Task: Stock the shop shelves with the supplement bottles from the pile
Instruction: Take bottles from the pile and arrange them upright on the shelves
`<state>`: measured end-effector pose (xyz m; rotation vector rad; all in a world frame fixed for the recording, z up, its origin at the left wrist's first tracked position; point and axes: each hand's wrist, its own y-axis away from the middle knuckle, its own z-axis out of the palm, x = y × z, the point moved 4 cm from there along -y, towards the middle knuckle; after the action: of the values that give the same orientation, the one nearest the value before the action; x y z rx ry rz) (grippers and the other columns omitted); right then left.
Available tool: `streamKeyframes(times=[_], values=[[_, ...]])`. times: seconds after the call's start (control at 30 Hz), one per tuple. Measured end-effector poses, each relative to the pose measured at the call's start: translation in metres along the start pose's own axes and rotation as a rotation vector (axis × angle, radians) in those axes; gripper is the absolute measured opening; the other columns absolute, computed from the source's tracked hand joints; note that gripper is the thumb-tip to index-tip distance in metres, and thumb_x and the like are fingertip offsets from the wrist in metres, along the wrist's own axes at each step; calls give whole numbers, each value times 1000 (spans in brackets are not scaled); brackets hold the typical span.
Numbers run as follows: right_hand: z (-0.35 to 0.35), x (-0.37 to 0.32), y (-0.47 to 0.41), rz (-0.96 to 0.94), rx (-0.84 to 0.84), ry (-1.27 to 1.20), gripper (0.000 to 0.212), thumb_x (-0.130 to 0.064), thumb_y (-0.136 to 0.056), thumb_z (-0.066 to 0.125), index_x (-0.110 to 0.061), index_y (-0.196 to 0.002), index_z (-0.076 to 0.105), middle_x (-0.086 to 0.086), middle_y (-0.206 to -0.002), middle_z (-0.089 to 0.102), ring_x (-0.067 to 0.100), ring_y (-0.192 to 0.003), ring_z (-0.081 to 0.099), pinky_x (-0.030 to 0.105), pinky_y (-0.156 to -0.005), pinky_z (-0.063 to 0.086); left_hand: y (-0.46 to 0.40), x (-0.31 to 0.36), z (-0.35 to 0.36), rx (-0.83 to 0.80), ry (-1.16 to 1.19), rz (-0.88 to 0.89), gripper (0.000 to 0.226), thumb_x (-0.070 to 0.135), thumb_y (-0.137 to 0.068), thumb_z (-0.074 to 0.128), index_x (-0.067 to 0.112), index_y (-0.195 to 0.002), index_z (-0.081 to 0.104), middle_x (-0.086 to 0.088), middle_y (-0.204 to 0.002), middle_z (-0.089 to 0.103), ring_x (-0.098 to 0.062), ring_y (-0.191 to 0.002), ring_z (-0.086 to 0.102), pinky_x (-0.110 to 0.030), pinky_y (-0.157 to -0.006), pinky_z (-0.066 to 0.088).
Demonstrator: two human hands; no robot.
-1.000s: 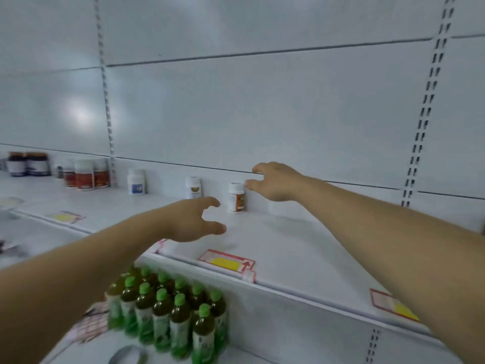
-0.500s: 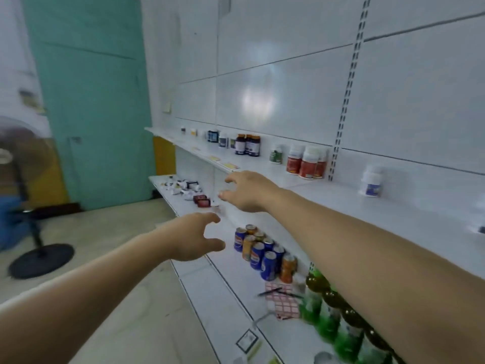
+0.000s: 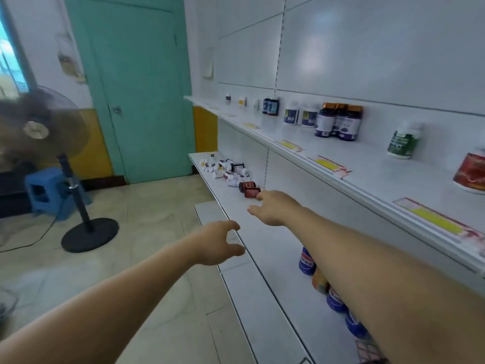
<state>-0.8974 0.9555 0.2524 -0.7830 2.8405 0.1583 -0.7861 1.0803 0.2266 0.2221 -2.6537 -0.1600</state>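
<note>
Head view shows the fetching step: both hands are empty and stretched toward the pile (image 3: 231,172) of bottles lying on the lower shelf (image 3: 265,248). Right hand (image 3: 273,207), fingers loose, is just short of the pile's red bottles (image 3: 249,189); left hand (image 3: 216,244) hangs half-curled, farther from the pile. Next, I'd guess, comes closing fingers round a bottle.

Two hands showed, the left hand (image 3: 217,243) and the right hand (image 3: 273,207), both empty. Two dark red bottles (image 3: 249,189) lay at the near end of the pile (image 3: 225,169), whose small white bottles were too blurred to count. The upper shelf (image 3: 367,164) carried three purple bottles (image 3: 338,123), two white jars (image 3: 300,114), and one green-labelled bottle (image 3: 402,140). One fan (image 3: 39,127) and one blue stool (image 3: 49,190) stood on the floor.
</note>
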Motion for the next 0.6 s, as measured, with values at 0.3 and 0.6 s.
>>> streamKeyframes(times=[0.3,0.6], values=[[16,-37,-225,25,-6,-20,53,-50,-91,47,-24,-137,45,11,-138,49,31,-117,51,36,-90,45,-189,-119,-71,-27,20,-11,62,45,-87,60,25,-141,36,-2,-146,40,-22,-124,47,-31,-100,39],[69,-102,-459,209,-26,-121,59,-55,-90,46,-17,-135,44,13,-137,50,32,-120,50,40,-98,43,-388,-279,-146,-135,-36,66,61,45,-89,57,25,-142,35,-2,-146,40,-22,-125,47,-26,-95,36]])
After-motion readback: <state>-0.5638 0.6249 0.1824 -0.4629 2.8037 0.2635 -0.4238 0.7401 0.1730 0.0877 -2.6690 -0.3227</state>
